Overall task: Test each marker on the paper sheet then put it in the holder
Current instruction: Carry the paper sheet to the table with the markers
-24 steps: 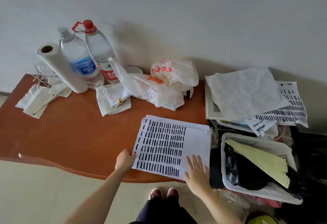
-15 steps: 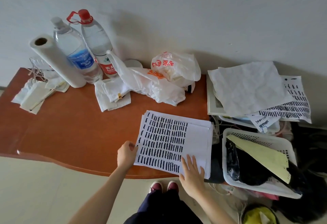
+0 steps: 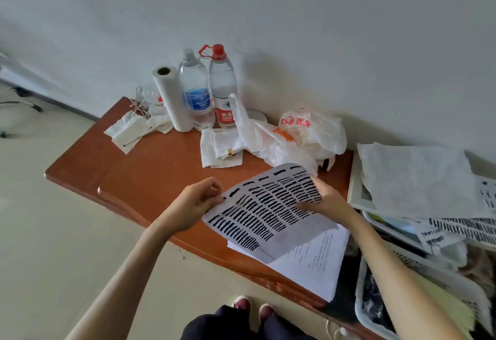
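Marked sheet (image 3: 265, 205), earlier flat on stack (image 3: 316, 262), now lifted mid-frame; left hand (image 3: 196, 203) pinching left edge, right hand (image 3: 326, 200) gripping right edge. Probably exposing fresh sheet for testing.

The fingertips of the right hand (image 3: 326, 200) are hidden behind the lifted paper sheet (image 3: 268, 205), only its thumb being seen on the marked face. The white basket (image 3: 375, 321), right of those fingers, is cut off by the frame's lower edge. The print on the stack (image 3: 316, 262) beneath the fingers is too small to be read.
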Motion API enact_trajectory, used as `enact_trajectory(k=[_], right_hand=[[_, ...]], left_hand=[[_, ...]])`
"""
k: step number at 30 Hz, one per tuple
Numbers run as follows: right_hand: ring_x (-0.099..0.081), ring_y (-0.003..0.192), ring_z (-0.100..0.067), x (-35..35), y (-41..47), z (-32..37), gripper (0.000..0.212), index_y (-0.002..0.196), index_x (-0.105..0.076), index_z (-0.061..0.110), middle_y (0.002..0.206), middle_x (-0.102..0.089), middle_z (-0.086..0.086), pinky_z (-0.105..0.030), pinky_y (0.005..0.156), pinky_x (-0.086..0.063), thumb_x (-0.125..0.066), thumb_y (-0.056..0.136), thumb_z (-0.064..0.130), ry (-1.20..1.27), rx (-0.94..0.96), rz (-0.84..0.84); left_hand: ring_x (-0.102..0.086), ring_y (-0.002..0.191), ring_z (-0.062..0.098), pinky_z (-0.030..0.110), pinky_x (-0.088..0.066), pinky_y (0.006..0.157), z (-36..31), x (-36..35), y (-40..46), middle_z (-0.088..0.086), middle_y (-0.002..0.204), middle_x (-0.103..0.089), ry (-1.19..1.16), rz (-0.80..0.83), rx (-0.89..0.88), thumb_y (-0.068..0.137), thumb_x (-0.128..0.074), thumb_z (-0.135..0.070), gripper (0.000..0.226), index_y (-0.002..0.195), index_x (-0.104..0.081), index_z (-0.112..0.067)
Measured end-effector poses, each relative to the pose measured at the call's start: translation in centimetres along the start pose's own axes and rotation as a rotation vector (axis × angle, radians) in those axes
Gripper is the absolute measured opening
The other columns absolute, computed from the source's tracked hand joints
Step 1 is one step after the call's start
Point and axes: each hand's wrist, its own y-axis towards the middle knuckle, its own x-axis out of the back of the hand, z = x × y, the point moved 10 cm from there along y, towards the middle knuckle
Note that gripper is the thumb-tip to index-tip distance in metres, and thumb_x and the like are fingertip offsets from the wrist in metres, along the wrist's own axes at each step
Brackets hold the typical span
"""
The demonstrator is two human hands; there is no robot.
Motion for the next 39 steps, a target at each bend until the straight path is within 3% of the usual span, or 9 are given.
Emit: enact_trajectory(k=[5,8,10,14,17,27,32,36,39], right_hand=[[-0.066,0.098,-0.015,-3.8,-0.4,6.1,0.036,0.109,-0.067,0.013,0.107,-0.071,0.0,-0.034,0.09,-0.051,-0.067,0.081,0.035,-0.146,0.173,0.336],[-0.066,0.087,-0.026,-7.0,-1.5,8.3,0.066,0.093,-0.067,0.002,0.092,-0.071,-0.011,-0.043,0.081,-0.05,-0.055,0.078,0.066,-0.349,0.318,0.363],[-0.065,0.078,-0.028,-9.4,-2.4,8.8,0.081,0.084,-0.065,0.002,0.081,-0.069,-0.013,-0.035,0.07,-0.048,-0.042,0.074,0.079,-0.408,0.408,0.377],[-0.062,0.091,0.003,-14.8,-5.1,9.1,0.03,0.105,-0.058,0.046,0.098,-0.066,0.022,-0.008,0.074,-0.045,-0.043,0.084,0.061,-0.315,0.482,0.454],[-0.05,0.108,0.002,-20.4,-6.6,8.3,0.03,0.125,-0.046,0.041,0.116,-0.052,0.027,-0.009,0.089,-0.037,-0.043,0.095,0.038,-0.309,0.452,0.592],[-0.061,0.1,-0.005,-37.6,-7.4,12.9,0.046,0.134,-0.033,0.031,0.116,-0.057,0.016,0.002,0.082,-0.038,-0.045,0.097,0.007,-0.406,0.596,0.728],[-0.06,0.072,0.013,-45.8,-4.4,15.4,0.059,0.134,-0.028,0.033,0.11,-0.068,0.003,0.001,0.069,-0.041,-0.046,0.093,-0.004,-0.497,0.599,0.738],[-0.066,0.099,-0.019,-50.4,-1.8,19.1,0.059,0.135,-0.037,0.027,0.118,-0.065,-0.003,-0.013,0.084,-0.043,-0.049,0.089,-0.008,-0.531,0.594,0.684],[-0.063,0.103,-0.019,-53.5,0.7,22.7,0.039,0.134,-0.048,0.017,0.117,-0.064,0.001,-0.016,0.087,-0.042,-0.047,0.096,0.008,-0.51,0.575,0.657]], left_hand=[[-0.068,0.079,0.012,0.028,-0.056,0.067,-0.6,5.4,-5.8,0.001,0.086,-0.07,-0.016,-0.29,0.02,0.089,-0.054,-0.009,0.015,0.083,-0.051,-0.023],[-0.062,0.073,-0.001,0.012,-0.046,0.066,1.6,6.4,-10.6,-0.008,0.08,-0.065,0.01,-0.561,0.109,0.088,-0.057,-0.009,0.021,0.079,-0.05,-0.027],[-0.061,0.081,0.005,0.015,-0.046,0.074,4.2,5.7,-14.4,-0.011,0.085,-0.063,-0.024,-0.722,0.196,0.088,-0.058,-0.008,0.017,0.085,-0.054,-0.024],[-0.056,0.101,0.014,0.026,-0.046,0.088,9.6,2.2,-23.2,0.0,0.108,-0.06,-0.276,-1.064,0.367,0.088,-0.054,0.0,0.026,0.111,-0.054,-0.013],[-0.059,0.095,0.01,0.023,-0.048,0.083,12.3,-2.2,-28.9,0.005,0.108,-0.061,-0.64,-1.255,0.447,0.093,-0.045,-0.001,0.027,0.119,-0.049,-0.008],[-0.064,0.097,0.006,0.019,-0.053,0.079,18.4,-7.4,-40.5,0.003,0.109,-0.065,-0.922,-1.597,0.552,0.094,-0.041,-0.002,0.028,0.116,-0.055,-0.015],[-0.064,0.099,0.004,0.016,-0.051,0.082,22.6,0.8,-43.7,0.0,0.11,-0.065,-0.857,-1.609,0.537,0.093,-0.042,0.001,0.033,0.118,-0.053,-0.017],[-0.063,0.098,0.002,0.015,-0.049,0.083,25.2,10.2,-46.3,0.0,0.109,-0.064,-0.79,-1.615,0.51,0.094,-0.04,0.003,0.033,0.12,-0.052,-0.014],[-0.063,0.1,0.003,0.014,-0.048,0.084,27.4,16.7,-47.0,-0.001,0.109,-0.064,-0.741,-1.594,0.505,0.093,-0.041,0.002,0.033,0.12,-0.051,-0.015]])
